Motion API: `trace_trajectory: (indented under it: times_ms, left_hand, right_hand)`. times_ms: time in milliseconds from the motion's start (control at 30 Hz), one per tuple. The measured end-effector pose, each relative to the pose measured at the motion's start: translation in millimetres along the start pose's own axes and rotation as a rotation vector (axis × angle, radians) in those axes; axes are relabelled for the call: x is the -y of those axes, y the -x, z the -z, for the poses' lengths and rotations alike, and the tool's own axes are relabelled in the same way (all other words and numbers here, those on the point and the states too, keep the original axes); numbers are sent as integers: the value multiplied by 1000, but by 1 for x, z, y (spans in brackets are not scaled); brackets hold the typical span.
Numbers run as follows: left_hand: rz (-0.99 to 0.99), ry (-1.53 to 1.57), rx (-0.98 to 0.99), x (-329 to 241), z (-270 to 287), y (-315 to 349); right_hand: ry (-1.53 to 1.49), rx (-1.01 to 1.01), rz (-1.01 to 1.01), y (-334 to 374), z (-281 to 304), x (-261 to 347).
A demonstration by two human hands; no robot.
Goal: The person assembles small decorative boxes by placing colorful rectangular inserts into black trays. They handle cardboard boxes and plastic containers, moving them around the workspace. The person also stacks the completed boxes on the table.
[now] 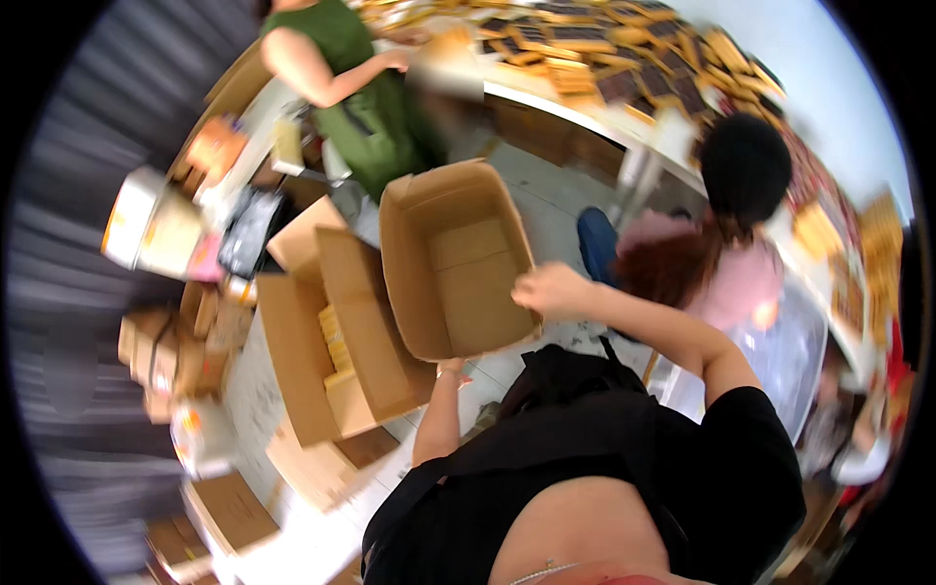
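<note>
A large open-topped cardboard box [468, 263] is held up in front of me, tilted so that its bare inside faces me. My right hand [554, 291] is closed on the box's right rim, with the fingers bent over the edge. Under the near edge, my left hand [452, 370] holds the box from below; part of it is hidden by the cardboard. Just left of it stands a second cardboard box [366, 322] with its flaps up, holding yellow packs [334, 341] in a stack.
A co-worker in green [361, 107] stands ahead on the left. Another in pink [741, 273] sits at right, close to my right arm. Behind them runs a long white table [556, 107] heaped with yellow-edged packs [634, 58]. Several cartons [229, 512] sit along the left.
</note>
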State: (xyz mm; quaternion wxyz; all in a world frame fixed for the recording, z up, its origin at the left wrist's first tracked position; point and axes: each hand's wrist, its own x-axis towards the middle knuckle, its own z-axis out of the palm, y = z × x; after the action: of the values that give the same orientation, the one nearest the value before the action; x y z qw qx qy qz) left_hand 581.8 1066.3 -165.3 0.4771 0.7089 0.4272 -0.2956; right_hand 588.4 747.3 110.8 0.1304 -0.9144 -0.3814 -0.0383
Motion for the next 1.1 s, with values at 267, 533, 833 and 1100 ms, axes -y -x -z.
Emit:
trace_trajectory:
  times_ms: [267, 533, 833, 1100]
  left_hand:
    - [-277, -440, 825, -26, -116, 60]
    - [-661, -1529, 897, 65, -184, 93]
    - [-1640, -1528, 1125, 196, -290, 305]
    - [-2320, -1372, 941, 457, -381, 456]
  right_hand:
    - [-338, 350, -1285, 280, -111, 224]
    - [-425, -590, -2283, 404, -213, 424]
    - [-1127, -729, -2422, 477, -384, 660]
    - [-857, -764, -2508, 655, -338, 726]
